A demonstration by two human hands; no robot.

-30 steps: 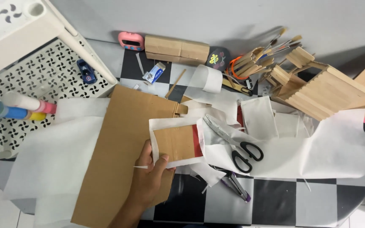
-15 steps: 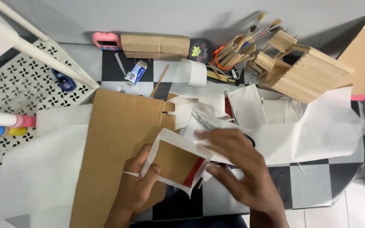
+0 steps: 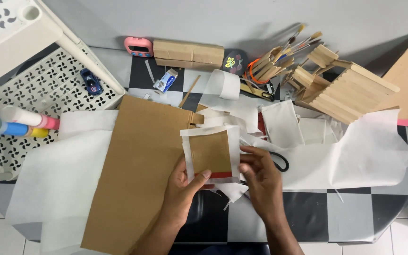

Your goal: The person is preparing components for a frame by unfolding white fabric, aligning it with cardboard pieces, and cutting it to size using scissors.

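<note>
A small brown cardboard piece with white paper folded around its edges [image 3: 211,152] and a red strip along its lower edge is held up over the table. My left hand [image 3: 185,186] grips its lower left corner, thumb on the front. At the piece's right edge my right hand [image 3: 260,177] pinches the white paper border. Under both hands lies a large brown cardboard sheet [image 3: 138,174]. The black handles of scissors [image 3: 281,161] peek out just right of my right hand, the blades hidden.
White paper sheets [image 3: 355,151] cover much of the checkered table. At the back stand a craft-stick house [image 3: 345,87], a cup of brushes and sticks [image 3: 272,66], a wooden block [image 3: 188,53], a pink timer [image 3: 138,46]. A white perforated rack [image 3: 38,89] with glue tubes sits left.
My right hand came into view and took hold of the wrapped piece's right edge. The piece was lifted and turned upright, and the scissors are now mostly hidden behind my hand.
</note>
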